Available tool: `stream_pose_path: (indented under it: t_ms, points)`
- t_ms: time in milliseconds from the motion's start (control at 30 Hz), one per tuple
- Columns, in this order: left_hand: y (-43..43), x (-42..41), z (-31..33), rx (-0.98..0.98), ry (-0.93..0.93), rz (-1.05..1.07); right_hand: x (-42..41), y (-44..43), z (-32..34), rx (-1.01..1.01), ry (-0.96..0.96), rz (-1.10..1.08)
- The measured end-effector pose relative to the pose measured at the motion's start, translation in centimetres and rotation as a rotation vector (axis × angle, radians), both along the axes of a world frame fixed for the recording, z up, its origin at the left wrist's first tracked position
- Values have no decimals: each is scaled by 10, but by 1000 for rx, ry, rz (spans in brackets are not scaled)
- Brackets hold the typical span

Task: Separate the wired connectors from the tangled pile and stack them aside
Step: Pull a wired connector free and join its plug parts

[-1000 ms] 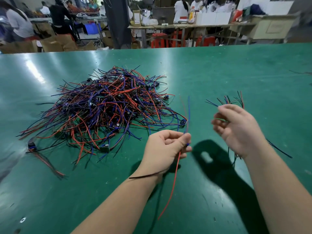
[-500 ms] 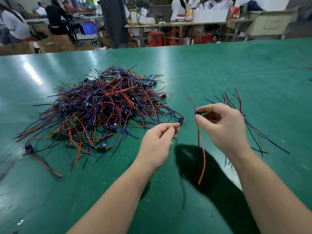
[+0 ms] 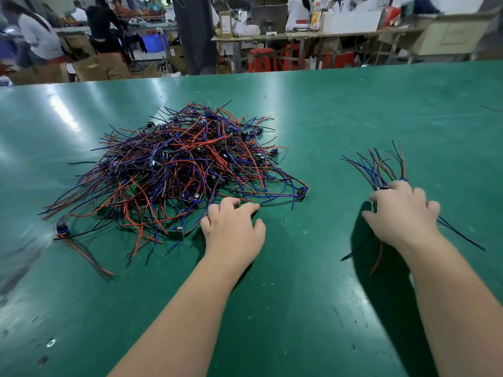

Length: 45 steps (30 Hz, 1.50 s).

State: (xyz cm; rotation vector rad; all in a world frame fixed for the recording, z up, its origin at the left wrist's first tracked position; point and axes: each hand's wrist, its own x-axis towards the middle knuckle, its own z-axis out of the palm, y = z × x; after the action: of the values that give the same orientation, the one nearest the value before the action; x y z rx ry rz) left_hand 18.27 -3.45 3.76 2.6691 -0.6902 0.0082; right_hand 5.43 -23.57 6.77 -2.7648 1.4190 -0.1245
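1. from my remote seat i am looking down at a flat green table top, with two bare arms reaching out over it.
2. the tangled pile of red, blue and black wires with small dark connectors is lying on the left half of the table, midway between its near and far edges.
3. one small dark connector board is sitting at the pile's right tip, its wires running back into the heap.
4. the left hand is lying palm down at the near right edge of the pile. its fingers are loosely bent with their tips at the outermost strands, and it is gripping nothing that i can see.
5. the separated bundle of red, blue and black wires is lying on the right, well apart from the pile, fanning out toward the far side.
6. the right hand is covering the near part of that bundle, fingers curling down over it, with a small black connector showing at the index fingertip. i cannot tell whether the hand is clamping the wires or only lying on them.
7. a thin red wire end and some dark ones are sticking out from under the right hand on the near side.
8. a lone small blue connector with red and black leads is lying just near-left of the pile, blurred.
9. beyond the far edge, red plastic stools, brown cardboard boxes and people are showing.
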Motion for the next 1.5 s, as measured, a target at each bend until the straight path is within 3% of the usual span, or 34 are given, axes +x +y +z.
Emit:
stream_pose_path:
  t_ms: [67,133,200,367,467,633,800,933,1100,1200,1267,1367,1500]
  points:
    - [0,-1,-1,22,-66,7,-1,5,5,-20,-164,62]
    - [0,-2,-1,2,-94,8,2,14,8,-45,-387,262]
    - [-2,-4,0,-28,-68,-9,12,27,7,-12,-469,457]
    - [-7,-9,-4,-90,-66,-43,47,51,-22,162,-84,406]
    - [-7,-10,-6,-128,-89,-55,51,46,-31,157,-107,412]
    - [-8,-12,-1,-211,-56,-76,50,40,-32,313,-486,414]
    - [-7,-13,4,-301,-41,-90,49,42,-22,652,-951,194]
    - [-7,-12,13,-535,-53,-92,45,45,-10,997,-1295,112]
    - [-4,-10,22,-839,-59,-82,31,49,9,1195,-1516,181]
    - [-3,-10,27,-982,73,-103,22,50,20,1339,-1559,291]
    - [-5,-11,31,-1083,300,-137,19,54,25,1483,-1508,372]
    - [-8,-17,37,-1146,668,-193,18,62,23,1590,-1295,495]
    - [-7,-20,38,-1214,781,-228,18,70,12,1551,-1027,556]
